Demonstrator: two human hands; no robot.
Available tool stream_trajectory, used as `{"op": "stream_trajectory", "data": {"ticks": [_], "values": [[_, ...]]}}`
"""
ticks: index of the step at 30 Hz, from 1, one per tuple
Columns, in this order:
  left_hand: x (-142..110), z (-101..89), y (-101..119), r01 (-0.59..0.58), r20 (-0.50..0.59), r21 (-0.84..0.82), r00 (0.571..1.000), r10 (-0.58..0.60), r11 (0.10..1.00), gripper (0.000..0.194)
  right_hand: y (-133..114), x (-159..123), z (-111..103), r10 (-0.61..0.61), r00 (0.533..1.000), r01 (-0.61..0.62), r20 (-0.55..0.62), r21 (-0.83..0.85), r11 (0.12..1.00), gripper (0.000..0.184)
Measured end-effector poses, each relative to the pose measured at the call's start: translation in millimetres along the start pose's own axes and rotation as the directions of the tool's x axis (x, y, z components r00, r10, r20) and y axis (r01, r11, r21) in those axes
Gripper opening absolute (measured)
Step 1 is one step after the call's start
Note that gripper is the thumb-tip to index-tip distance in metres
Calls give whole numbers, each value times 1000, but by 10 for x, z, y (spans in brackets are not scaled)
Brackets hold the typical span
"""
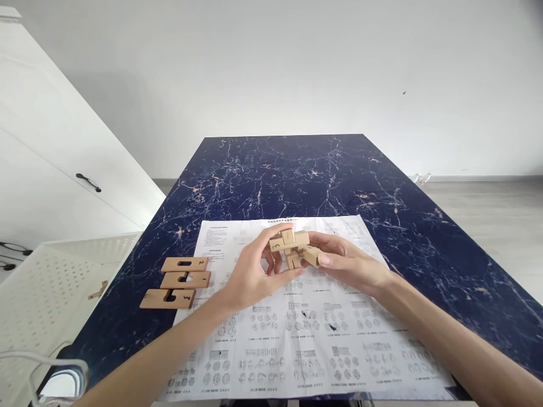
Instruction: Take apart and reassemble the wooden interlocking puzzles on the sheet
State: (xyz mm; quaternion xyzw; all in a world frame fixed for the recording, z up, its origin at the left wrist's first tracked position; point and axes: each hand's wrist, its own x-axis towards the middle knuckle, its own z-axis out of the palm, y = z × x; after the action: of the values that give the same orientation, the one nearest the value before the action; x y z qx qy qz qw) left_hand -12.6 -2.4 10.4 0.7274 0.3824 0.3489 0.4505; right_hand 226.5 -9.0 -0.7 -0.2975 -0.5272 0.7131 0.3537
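Observation:
Over the printed instruction sheet (263, 350), both hands hold numbered wooden puzzle pieces off the paper. My left hand (254, 263) is closed on a partly joined wooden puzzle (289, 242), thumb below and fingers behind; the marks 3 and 1 show on its pieces. Between the thumb and fingers of my right hand (341, 260) is a wooden puzzle piece (312, 256), tilted and close against the joined pieces. Whether it is seated in them I cannot tell. Some fingertips are hidden behind the wood.
Three flat slotted wooden pieces (185, 279) lie in a column left of the sheet, on the dark blue marbled table (275, 175). A white perforated basket (38, 299) stands at the left, with a small wooden piece (98, 290) in it. A white cabinet (63, 141) is beyond.

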Motion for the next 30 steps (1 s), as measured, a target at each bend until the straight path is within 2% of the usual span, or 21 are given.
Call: {"op": "stream_trajectory", "data": {"ticks": [6,15,22,30], "values": [[-2,17,-53,-117,-58,127,990,125,985,64,26,13,114,-25,999,24,-31,-14,1000,69],[14,-19,-65,-159,-69,128,983,168,979,61,78,-6,235,-26,989,25,-144,-14,1000,62],[15,-14,-55,-190,11,144,982,190,971,63,107,-3,234,-35,988,34,-148,-10,999,54],[8,6,-108,-285,16,208,957,288,936,64,82,-21,230,-11,994,5,-110,-54,999,53]]}}
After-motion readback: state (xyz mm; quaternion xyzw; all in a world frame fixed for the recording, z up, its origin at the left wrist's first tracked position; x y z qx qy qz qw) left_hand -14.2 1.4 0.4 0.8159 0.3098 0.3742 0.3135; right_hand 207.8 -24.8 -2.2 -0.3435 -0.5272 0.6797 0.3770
